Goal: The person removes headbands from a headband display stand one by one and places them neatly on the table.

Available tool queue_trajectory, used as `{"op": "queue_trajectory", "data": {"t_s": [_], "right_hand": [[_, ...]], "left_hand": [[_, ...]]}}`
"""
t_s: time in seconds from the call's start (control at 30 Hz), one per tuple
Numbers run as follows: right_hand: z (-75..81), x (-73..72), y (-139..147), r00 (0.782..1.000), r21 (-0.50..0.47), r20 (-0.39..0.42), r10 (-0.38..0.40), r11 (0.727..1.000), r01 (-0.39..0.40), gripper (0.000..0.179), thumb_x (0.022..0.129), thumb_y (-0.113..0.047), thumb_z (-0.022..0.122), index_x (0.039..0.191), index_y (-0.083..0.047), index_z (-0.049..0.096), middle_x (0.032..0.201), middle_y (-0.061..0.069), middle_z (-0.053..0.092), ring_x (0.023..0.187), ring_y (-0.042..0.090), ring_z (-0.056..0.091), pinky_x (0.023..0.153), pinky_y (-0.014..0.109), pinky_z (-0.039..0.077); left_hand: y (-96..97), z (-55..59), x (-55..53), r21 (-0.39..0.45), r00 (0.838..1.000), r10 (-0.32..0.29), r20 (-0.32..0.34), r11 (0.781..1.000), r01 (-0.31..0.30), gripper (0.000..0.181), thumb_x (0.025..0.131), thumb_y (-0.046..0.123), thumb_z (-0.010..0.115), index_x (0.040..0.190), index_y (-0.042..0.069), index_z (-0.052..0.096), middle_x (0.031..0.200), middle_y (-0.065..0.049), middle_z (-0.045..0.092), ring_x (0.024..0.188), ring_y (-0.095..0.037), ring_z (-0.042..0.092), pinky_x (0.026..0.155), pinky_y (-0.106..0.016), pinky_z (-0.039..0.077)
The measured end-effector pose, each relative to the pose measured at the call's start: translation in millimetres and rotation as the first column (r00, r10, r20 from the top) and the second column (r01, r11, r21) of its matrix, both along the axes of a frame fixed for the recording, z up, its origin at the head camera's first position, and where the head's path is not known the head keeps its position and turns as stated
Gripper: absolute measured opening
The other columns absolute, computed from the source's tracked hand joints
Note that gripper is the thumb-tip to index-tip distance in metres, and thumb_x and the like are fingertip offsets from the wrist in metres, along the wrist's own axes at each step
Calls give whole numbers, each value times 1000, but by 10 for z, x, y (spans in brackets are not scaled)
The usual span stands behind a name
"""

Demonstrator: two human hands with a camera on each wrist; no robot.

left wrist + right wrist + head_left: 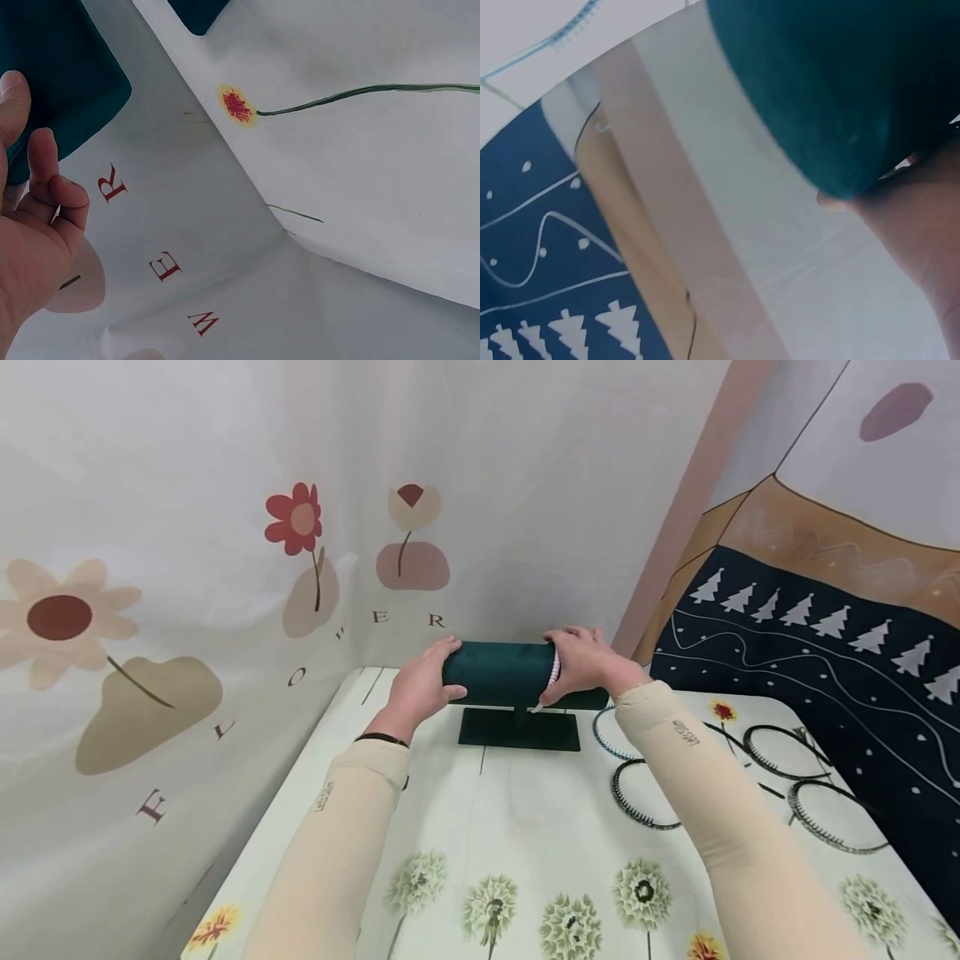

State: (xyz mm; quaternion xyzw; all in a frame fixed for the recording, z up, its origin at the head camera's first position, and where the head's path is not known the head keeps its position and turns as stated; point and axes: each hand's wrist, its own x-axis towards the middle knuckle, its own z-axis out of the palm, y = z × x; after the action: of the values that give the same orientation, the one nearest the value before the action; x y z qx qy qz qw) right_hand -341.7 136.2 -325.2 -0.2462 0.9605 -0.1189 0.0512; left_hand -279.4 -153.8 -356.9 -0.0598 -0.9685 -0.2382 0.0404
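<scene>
A dark green padded roll (498,672) on a T-shaped stand with a flat base (487,728) stands at the back of the table. My left hand (420,687) grips its left end, thumb in front and fingers over the top. Around the roll, right of its middle, sits a white-and-pink headband (555,670). My right hand (585,664) pinches that headband, fingers over the top and thumb near its lower white tip. In the right wrist view the green roll (832,97) hides most of the fingers. The left wrist view catches the roll's rounded end (90,82) beside my fingers.
On the right lie a light blue headband (602,737) and several black toothed headbands, one (621,795) near my right forearm, another (806,822) farther right. A white printed curtain (487,552) hangs right behind the stand. The tablecloth (480,818) has dandelion prints.
</scene>
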Motion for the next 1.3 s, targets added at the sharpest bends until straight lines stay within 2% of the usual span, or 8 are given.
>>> {"op": "queue_trajectory", "data": {"t_s": [0.33,0.6,0.7,0.87,1.03,1.17,1.3], "right_hand": [[28,25,329,999,40,-4,-32,999,33,114,72,-44,97,162,-8,38,164,23,44,160,47,17,127,77,10],[0,20,386,999,59,-25,-32,998,34,122,71,-44,99,165,-7,32,166,24,42,161,47,16,129,77,0],[-24,16,405,999,22,-22,-43,999,43,125,70,-45,99,165,-7,28,167,23,39,159,47,19,130,75,0],[-78,12,486,998,-80,9,-59,995,60,119,69,-46,100,159,-9,31,161,21,39,152,46,27,131,73,-3],[-152,-5,565,999,-137,8,-50,989,51,117,70,-48,99,159,-10,33,160,20,40,153,45,25,130,75,-3],[-229,-6,607,999,-148,-29,-40,988,35,120,69,-52,99,162,-14,34,166,18,38,158,46,17,129,77,-1],[-321,10,642,992,-98,-120,-29,995,17,126,67,-60,98,167,-21,31,172,16,34,162,47,11,128,78,1]], "left_hand": [[3,-9,-18,6,1000,11,9,1000,-11,87,97,32,81,169,23,33,179,3,26,164,-30,32,130,-55,36],[6,-14,-15,5,1000,12,12,1000,-12,88,97,32,81,169,22,32,180,2,25,164,-31,31,130,-56,36],[9,-21,-22,7,1000,14,13,1000,-14,89,96,33,82,169,23,32,180,2,25,164,-31,30,130,-56,35],[19,-15,-22,10,1000,9,7,1000,-9,89,96,32,82,169,22,33,180,1,25,164,-31,31,129,-57,36],[27,-7,-14,0,1000,5,2,1000,-5,88,97,31,81,169,22,33,180,1,25,164,-32,31,129,-57,36],[27,-10,-9,-4,1000,7,-1,1000,-7,88,97,31,81,169,22,32,180,1,25,164,-33,32,129,-58,36],[20,-16,-8,4,1000,12,4,1000,-12,88,97,31,81,170,23,32,180,1,24,164,-33,32,129,-58,36]]}}
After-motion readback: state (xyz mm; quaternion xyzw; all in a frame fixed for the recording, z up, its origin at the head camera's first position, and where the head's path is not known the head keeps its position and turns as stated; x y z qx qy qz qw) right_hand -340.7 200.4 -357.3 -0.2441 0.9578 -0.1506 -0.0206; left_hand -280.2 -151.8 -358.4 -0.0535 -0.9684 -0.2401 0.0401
